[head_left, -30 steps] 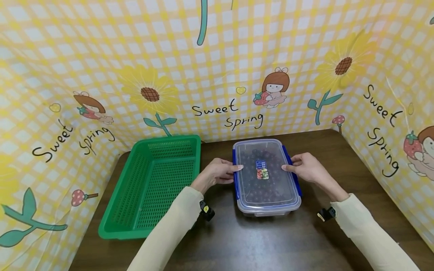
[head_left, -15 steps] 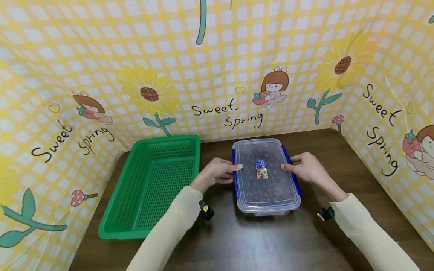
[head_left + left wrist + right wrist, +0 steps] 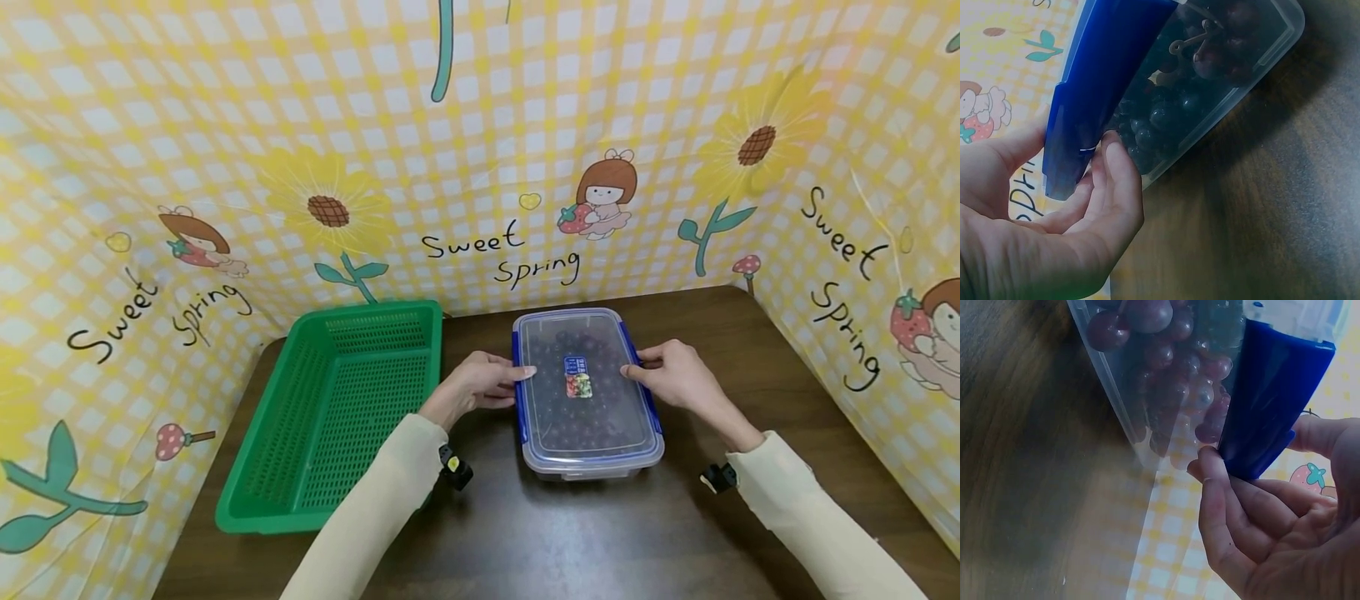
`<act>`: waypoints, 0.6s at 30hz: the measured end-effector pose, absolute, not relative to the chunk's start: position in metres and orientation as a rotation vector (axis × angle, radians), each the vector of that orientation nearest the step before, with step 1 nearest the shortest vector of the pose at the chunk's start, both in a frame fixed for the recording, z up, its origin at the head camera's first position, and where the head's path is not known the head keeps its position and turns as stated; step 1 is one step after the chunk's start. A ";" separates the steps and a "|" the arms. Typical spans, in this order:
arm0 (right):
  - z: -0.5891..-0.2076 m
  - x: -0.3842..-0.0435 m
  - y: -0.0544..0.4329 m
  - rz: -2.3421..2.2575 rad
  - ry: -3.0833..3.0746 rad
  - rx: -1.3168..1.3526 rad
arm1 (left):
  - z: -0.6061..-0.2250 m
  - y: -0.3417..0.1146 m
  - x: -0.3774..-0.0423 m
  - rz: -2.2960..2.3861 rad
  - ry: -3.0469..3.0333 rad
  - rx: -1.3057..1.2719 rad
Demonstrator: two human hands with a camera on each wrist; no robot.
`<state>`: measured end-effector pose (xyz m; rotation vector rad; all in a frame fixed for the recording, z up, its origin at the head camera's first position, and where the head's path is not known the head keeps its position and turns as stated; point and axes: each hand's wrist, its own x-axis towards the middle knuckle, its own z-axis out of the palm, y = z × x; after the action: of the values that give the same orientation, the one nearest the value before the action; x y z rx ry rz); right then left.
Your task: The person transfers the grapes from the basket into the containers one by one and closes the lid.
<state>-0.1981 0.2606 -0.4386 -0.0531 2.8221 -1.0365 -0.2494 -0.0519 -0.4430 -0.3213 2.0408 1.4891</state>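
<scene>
A clear lidded food container (image 3: 588,417) with blue side latches sits on the table, dark grapes (image 3: 1175,387) showing through its walls. On its left side my left hand (image 3: 480,379) pinches the edge, thumb on the lid and fingers curled beneath the blue latch (image 3: 1097,81). My right hand (image 3: 678,371) grips the opposite side the same way, its fingertips at the lower edge of the other blue latch (image 3: 1279,394). Both latches lie folded down against the walls. Part of the right latch is hidden behind the hand in the head view.
To the left stands a green perforated basket (image 3: 259,417) with nothing in it, close by the left forearm. The dark wooden table (image 3: 547,542) is enclosed at the back and sides by a yellow checked cloth (image 3: 480,167).
</scene>
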 end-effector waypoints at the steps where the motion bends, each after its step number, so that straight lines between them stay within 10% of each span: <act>1: -0.439 -0.198 0.260 -1.039 2.822 -0.056 | -0.443 -0.052 -0.249 1.490 2.038 -0.322; 18: -0.443 -0.191 0.255 -1.138 2.882 -0.079 | -0.443 -0.052 -0.247 1.506 2.032 -0.278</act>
<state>-0.1914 0.2550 -0.4431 -0.0794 2.8823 -1.1377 -0.2471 -0.0516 -0.4426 -0.2778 2.0316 1.5062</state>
